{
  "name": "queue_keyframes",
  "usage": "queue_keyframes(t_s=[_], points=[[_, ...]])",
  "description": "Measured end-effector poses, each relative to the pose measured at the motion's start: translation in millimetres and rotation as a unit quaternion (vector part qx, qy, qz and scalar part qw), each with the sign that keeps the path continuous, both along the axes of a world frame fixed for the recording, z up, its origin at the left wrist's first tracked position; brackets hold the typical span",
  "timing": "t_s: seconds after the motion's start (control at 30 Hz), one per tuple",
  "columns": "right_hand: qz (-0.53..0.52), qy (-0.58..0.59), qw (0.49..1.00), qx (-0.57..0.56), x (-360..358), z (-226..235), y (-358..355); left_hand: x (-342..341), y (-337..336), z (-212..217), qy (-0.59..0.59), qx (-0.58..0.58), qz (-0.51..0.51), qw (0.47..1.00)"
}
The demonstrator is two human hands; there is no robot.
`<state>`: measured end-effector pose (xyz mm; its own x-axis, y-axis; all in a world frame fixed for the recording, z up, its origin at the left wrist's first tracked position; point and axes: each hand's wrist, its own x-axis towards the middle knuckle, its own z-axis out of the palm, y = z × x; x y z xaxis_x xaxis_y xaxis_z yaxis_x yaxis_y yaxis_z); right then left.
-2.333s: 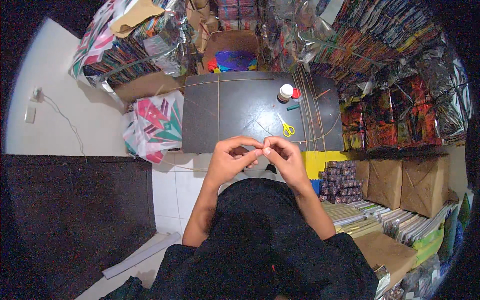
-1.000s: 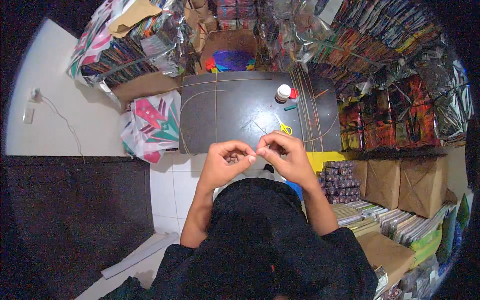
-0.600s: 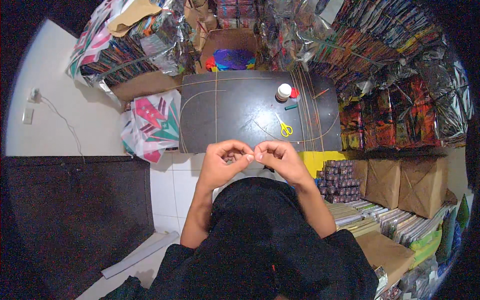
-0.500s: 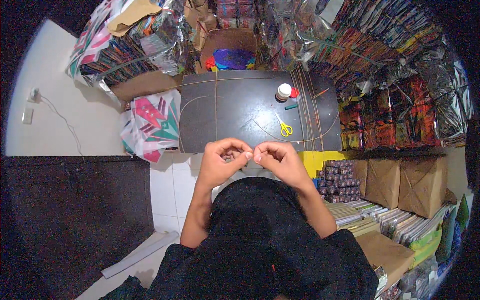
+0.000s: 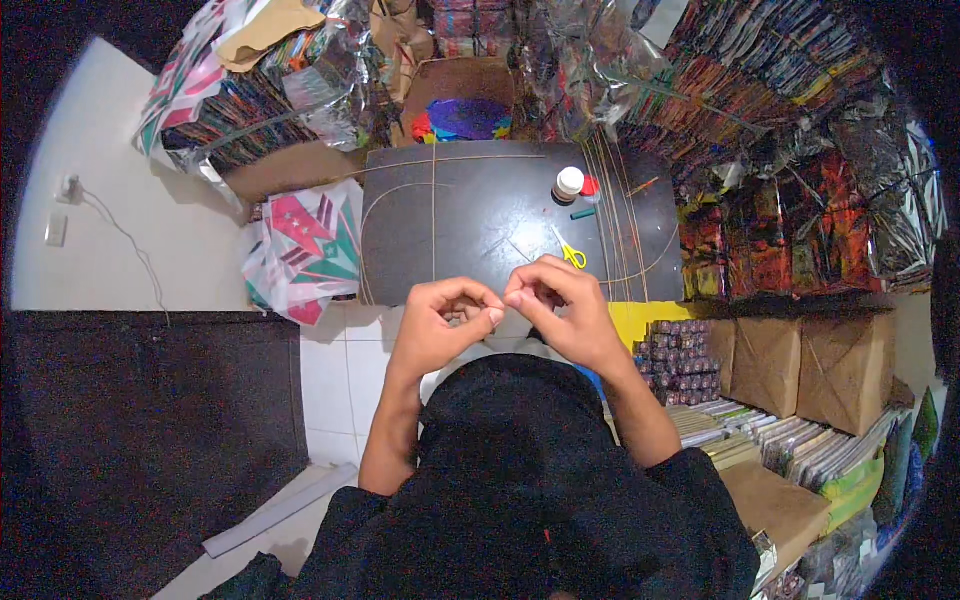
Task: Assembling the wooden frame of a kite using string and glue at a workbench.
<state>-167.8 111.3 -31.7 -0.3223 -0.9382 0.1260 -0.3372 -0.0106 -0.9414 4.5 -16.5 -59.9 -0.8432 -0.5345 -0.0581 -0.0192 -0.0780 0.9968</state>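
Note:
My left hand [image 5: 450,325] and my right hand [image 5: 558,312] meet at the fingertips, just off the near edge of the black table [image 5: 480,215]. Thumb and forefinger of each are pinched together; whatever lies between them is too small to make out. Yellow-handled scissors [image 5: 573,257] lie on the tabletop just beyond my right hand, which partly covers them. Thin cane-like strips [image 5: 434,225] cross the table, some straight and some bent into curves. Farther back stand a white-capped bottle [image 5: 569,183], a red object [image 5: 590,187] and a small green stick-like piece [image 5: 582,213].
Left of the table hangs printed pink, white and green sheeting [image 5: 302,250]. Wrapped bundles [image 5: 740,110] are piled behind and to the right. Small stacked dark spools or boxes [image 5: 678,365] and brown parcels [image 5: 845,370] sit at the right. A dark panel [image 5: 150,420] fills the lower left.
My right hand has risen slightly away from me, its fingers now covering part of the scissors' handles. The left hand has barely moved, and both remain pinched.

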Motion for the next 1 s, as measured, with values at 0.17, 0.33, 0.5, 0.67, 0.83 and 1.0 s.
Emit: queue_keyframes(t_s=[0.17,0.33,0.5,0.67,0.83,1.0], points=[[0.006,-0.246,0.968,0.053,10.9,-40.1,0.9,0.6,0.9,-3.9,0.023,0.001,0.025,0.999],[0.01,-0.171,0.984,0.055,15.3,-35.3,5.0,3.3,-4.9,-7.6,0.012,-0.009,0.037,0.999],[0.012,0.037,0.999,0.023,14.9,-0.7,6.3,2.8,-5.1,-6.2,-0.021,-0.023,0.03,0.999],[0.058,0.167,0.983,-0.051,5.5,9.7,-1.8,3.8,-3.2,-9.5,-0.001,-0.009,0.006,1.0],[0.052,0.082,0.994,-0.041,3.1,-0.7,-5.8,10.3,-4.3,-6.7,0.005,-0.011,0.004,1.0],[0.039,-0.187,0.98,0.06,13.8,-30.2,-2.4,14.7,-4.7,-9.3,0.028,-0.004,0.015,0.999]])
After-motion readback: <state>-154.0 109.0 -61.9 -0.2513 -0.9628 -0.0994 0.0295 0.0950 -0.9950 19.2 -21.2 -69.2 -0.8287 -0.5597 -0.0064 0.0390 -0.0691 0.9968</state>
